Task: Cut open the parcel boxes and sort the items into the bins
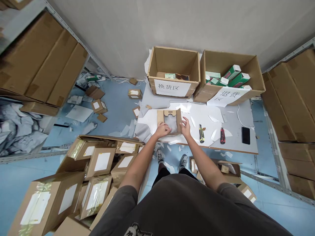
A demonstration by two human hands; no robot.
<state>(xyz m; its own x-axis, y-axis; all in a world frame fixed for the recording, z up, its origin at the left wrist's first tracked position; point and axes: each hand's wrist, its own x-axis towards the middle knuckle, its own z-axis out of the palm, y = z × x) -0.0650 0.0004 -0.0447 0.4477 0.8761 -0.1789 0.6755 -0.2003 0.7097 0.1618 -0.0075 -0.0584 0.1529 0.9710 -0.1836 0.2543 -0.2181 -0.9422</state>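
An opened small cardboard box (179, 119) lies on the white table in front of me, flaps spread. Inside it is a greyish, translucent wrapped item (171, 122). My left hand (162, 130) rests over the box's lower left corner, its fingers bent towards the wrapped item; whether they grip anything is too small to tell. My right hand (185, 126) is at the box's right flap, thumb and fingers curved and apart at its edge. To the right lie a yellow-black utility knife (201, 133) and a red-black one (222, 136).
Two large labelled boxes (172, 88) (227, 95) stand along the table's back, holding small packages. A black phone (245, 135) lies at the right. Paper scraps litter the table (252, 144). Parcels fill a big carton (98, 137) at lower left; shelves with cartons flank both sides.
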